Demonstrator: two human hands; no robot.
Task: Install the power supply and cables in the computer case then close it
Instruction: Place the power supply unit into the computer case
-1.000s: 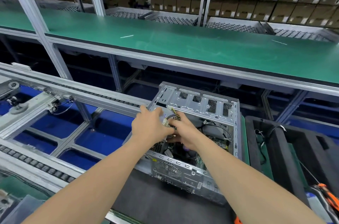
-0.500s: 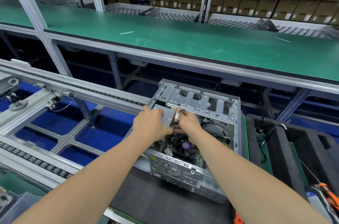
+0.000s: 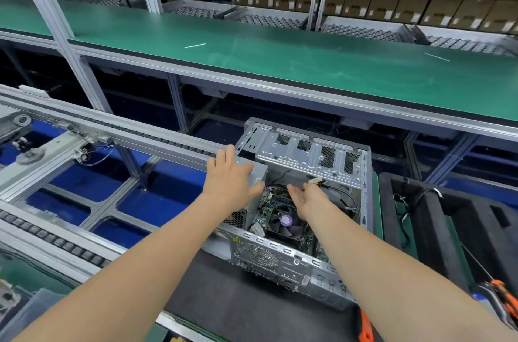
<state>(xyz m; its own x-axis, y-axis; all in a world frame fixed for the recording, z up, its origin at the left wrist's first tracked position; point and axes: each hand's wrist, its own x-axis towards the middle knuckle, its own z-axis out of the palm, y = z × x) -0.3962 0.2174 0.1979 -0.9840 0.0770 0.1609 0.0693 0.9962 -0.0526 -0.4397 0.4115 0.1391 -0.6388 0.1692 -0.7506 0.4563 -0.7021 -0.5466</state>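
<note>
The open metal computer case (image 3: pixel 308 260) lies on a dark mat, its inside facing up. A grey power supply (image 3: pixel 256 173) sits in the case's far left corner. My left hand (image 3: pixel 229 179) rests flat on it with straight fingers. My right hand (image 3: pixel 309 198) hovers above the motherboard with relaxed open fingers and holds nothing. Just beyond its fingertips lie a white connector (image 3: pixel 315 181) and a bundle of cables (image 3: pixel 276 190). The CPU fan (image 3: pixel 284 222) shows below my right hand.
A black foam tray (image 3: pixel 454 232) with loose wires stands right of the case. Orange-handled tools (image 3: pixel 504 296) lie at the right edge. A roller conveyor (image 3: pixel 84 128) runs on the left. A green shelf (image 3: pixel 280 61) spans above, behind the case.
Both hands were closed together on the cable bundle over the case. They have parted: the left now lies flat on the power supply, and the right has let go and opened.
</note>
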